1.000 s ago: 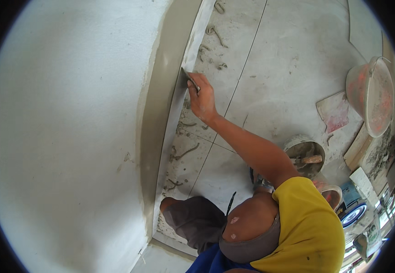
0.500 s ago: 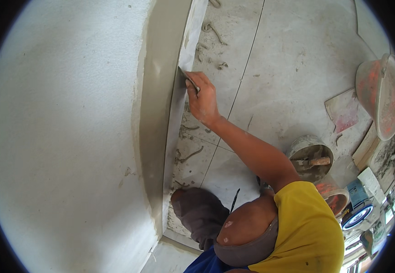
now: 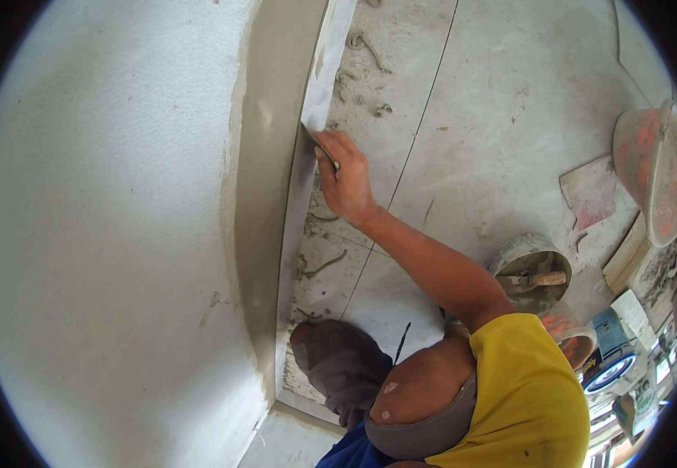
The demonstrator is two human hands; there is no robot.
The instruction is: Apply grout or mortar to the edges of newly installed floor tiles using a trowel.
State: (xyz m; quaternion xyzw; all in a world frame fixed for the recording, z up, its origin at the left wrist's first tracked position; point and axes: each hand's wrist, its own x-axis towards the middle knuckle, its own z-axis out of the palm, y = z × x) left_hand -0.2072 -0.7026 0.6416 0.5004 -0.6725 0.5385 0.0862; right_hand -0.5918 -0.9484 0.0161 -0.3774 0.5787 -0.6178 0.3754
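Observation:
My right hand [image 3: 345, 181] is closed round a thin, flat metal scraper [image 3: 320, 145], its fingers pinching the blade. The scraper's edge rests at the top edge of a narrow pale ledge [image 3: 319, 97] along the foot of the wall. Beside it, a smooth band of grey-beige plaster [image 3: 268, 148] runs up the lower wall, with a ragged border against the white wall [image 3: 120, 195]. My left hand does not show. My bent knees, one bare [image 3: 424, 386], are below the hand.
Curled plaster scraps [image 3: 370, 54] litter the tiled floor [image 3: 502, 101] along the ledge. To the right stand a round tub [image 3: 532, 246] holding a wooden-handled tool [image 3: 547, 278], a large orange-stained bucket [image 3: 639, 144], a smaller bucket [image 3: 580, 343] and a blue can [image 3: 610, 366].
My right hand and the scraper have slid slightly down and left along the ledge's edge. The view has shifted a little.

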